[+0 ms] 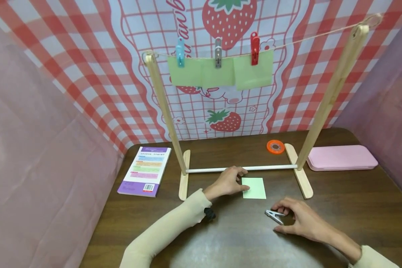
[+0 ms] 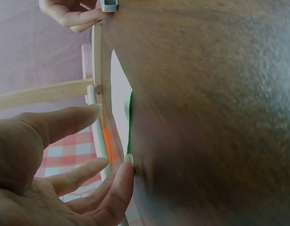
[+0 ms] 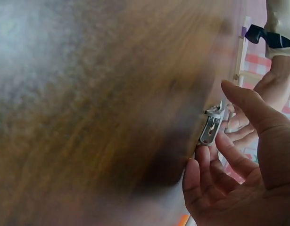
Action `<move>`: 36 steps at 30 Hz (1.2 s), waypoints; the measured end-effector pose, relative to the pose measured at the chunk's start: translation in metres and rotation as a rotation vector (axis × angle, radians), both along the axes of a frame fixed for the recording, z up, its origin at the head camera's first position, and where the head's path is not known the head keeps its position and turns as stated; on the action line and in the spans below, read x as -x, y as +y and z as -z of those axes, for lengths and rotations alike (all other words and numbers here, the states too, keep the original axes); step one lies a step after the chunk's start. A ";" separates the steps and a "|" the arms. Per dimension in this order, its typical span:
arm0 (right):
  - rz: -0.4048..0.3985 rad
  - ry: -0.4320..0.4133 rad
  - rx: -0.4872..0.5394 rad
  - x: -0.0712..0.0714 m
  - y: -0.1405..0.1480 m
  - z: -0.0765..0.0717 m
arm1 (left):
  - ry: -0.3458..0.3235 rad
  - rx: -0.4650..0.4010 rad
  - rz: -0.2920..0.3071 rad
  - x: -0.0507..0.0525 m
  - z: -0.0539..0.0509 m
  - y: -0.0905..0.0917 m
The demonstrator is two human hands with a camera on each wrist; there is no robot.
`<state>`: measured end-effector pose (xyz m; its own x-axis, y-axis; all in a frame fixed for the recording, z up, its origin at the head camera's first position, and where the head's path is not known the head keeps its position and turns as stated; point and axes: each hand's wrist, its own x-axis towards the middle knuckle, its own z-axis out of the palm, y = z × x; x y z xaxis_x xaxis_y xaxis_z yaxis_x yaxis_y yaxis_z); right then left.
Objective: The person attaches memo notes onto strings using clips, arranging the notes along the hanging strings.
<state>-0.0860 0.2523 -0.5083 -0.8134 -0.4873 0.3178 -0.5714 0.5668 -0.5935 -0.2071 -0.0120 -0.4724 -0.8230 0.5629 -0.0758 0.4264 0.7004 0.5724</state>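
Observation:
A small light green paper square [image 1: 254, 188] lies on the table. My left hand [image 1: 228, 181] is at its left edge, fingers loosely bent; in the left wrist view one fingertip [image 2: 129, 159] touches or nearly touches the slightly lifted paper [image 2: 119, 101]. My right hand [image 1: 298, 219] reaches around a silver metal clip [image 1: 274, 216], nearer to me than the paper. In the right wrist view the fingers lie close to the clip [image 3: 212, 126], while the thumb [image 3: 244, 101] stands apart from it. Whether the fingers touch the clip I cannot tell.
A wooden frame [image 1: 328, 96] with a white crossbar [image 1: 271, 168] carries a string [image 1: 316, 34]. Green papers [image 1: 217, 76] hang there by blue [image 1: 180, 54], grey [image 1: 218, 54] and red clips [image 1: 255, 50]. Around it lie a book [image 1: 145, 171], an orange disc [image 1: 276, 146] and a pink case [image 1: 343, 158].

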 end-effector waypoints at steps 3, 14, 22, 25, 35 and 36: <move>-0.001 0.003 -0.009 -0.002 -0.001 0.001 | 0.046 0.042 -0.002 -0.001 0.002 0.002; 0.026 0.014 -0.006 -0.004 0.002 0.000 | 0.162 0.186 0.003 -0.012 0.003 0.012; 0.031 -0.007 0.022 -0.004 0.005 0.002 | 0.191 0.186 0.003 -0.014 0.004 0.015; 0.043 -0.020 0.030 -0.004 0.006 0.003 | 0.193 0.170 0.002 -0.014 0.006 0.015; 0.085 -0.084 0.044 -0.005 0.006 0.002 | 0.147 0.111 -0.039 -0.015 0.006 0.013; 0.087 -0.088 0.042 -0.005 0.006 0.002 | 0.142 0.106 -0.043 -0.015 0.007 0.013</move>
<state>-0.0807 0.2581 -0.5099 -0.8775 -0.4018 0.2618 -0.4659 0.5851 -0.6638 -0.1917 0.0006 -0.4791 -0.8528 0.5221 -0.0143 0.4661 0.7730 0.4304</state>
